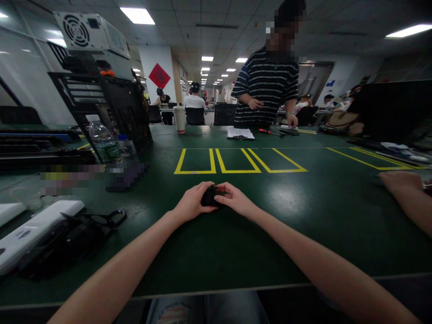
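A small, dark, blocky object (209, 197) is held between my two hands just above or on the green table; its kind is too dark to make out. My left hand (195, 198) curves around its left side, thumb low and fingers over the top. From the right, my right hand (232, 198) has its fingertips against the object's right edge. Beyond my hands, yellow tape frames (238, 171) are marked on the table (216, 252).
At left are a water bottle (103, 139), an open computer case (124, 108), a white power strip (43, 229) and black cables (74, 238). A paper cup (180, 120), clipboard (240, 133) and screwdriver (270, 132) lie farther back. A person (266, 85) stands opposite; another person's hand (401, 180) rests at right.
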Demonstrator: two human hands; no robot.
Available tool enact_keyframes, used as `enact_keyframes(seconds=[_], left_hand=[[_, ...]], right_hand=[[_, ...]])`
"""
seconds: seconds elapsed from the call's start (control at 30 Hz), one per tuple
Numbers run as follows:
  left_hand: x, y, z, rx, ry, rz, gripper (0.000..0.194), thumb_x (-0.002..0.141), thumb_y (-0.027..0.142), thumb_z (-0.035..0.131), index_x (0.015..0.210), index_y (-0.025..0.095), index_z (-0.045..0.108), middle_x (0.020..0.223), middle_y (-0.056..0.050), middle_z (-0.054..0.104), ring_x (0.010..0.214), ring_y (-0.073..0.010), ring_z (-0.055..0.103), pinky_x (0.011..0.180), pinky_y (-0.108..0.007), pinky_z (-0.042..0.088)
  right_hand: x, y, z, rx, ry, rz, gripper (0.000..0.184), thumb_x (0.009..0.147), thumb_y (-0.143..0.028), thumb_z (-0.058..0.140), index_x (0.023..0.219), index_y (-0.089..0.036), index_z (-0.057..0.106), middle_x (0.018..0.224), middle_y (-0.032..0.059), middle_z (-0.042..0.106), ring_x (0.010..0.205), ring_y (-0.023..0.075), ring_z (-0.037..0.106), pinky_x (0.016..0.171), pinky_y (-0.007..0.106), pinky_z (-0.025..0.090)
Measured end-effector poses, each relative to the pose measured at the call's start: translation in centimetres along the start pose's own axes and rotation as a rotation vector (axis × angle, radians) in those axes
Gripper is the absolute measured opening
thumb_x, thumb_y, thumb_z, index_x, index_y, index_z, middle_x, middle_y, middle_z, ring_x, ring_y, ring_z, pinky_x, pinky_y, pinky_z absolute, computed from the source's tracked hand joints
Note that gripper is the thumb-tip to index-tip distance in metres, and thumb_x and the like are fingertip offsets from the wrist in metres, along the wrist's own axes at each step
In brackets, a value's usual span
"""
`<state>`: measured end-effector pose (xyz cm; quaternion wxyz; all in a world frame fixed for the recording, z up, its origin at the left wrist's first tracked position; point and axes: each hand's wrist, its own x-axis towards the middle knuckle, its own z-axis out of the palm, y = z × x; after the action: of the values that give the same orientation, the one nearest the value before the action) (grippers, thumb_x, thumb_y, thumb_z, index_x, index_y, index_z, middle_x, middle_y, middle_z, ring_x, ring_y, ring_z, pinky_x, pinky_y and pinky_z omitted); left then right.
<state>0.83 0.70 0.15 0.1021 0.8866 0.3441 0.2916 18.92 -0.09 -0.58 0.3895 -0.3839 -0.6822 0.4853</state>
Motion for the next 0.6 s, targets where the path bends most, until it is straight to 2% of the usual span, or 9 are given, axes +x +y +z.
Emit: enact_keyframes(seconds=[0.17,0.4,0.6], left_hand=[[0.01,-0.10,-0.06,0.023,-0.018,0.008,0.059,0.062,0.033,0.063,0.113,0.023,0.034,0.109,-0.005,0.048,0.095,-0.0208,0.050,0.080,-0.035,0.041],[-0.01,-0.37,-0.32,0.050,-0.026,0.014,0.059,0.063,0.032,0.063,0.113,0.022,0.034,0.109,-0.005,0.048,0.096,-0.0215,0.049,0.080,-0.035,0.040],[-0.01,-0.54,-0.35,0.061,-0.010,0.012,0.059,0.063,0.032,0.062,0.113,0.022,0.034,0.110,-0.005,0.048,0.097,-0.0218,0.049,0.081,-0.035,0.040]], right_hand=[[-0.30,-0.32,-0.07,0.050,-0.076,-0.048,0.033,0.066,-0.021,0.061,0.095,-0.020,0.045,0.101,0.0025,0.050,0.097,0.0164,0.051,0.084,0.036,0.042],[0.17,0.09,0.62,0.047,-0.020,-0.071,0.026,0.069,-0.025,0.058,0.090,-0.020,0.044,0.097,0.0012,0.050,0.092,0.0154,0.053,0.082,0.036,0.044],[0.11,-0.16,0.63,-0.024,-0.011,-0.077,0.037,0.070,-0.022,0.057,0.103,-0.021,0.043,0.104,0.0039,0.048,0.099,0.0171,0.050,0.087,0.039,0.040]])
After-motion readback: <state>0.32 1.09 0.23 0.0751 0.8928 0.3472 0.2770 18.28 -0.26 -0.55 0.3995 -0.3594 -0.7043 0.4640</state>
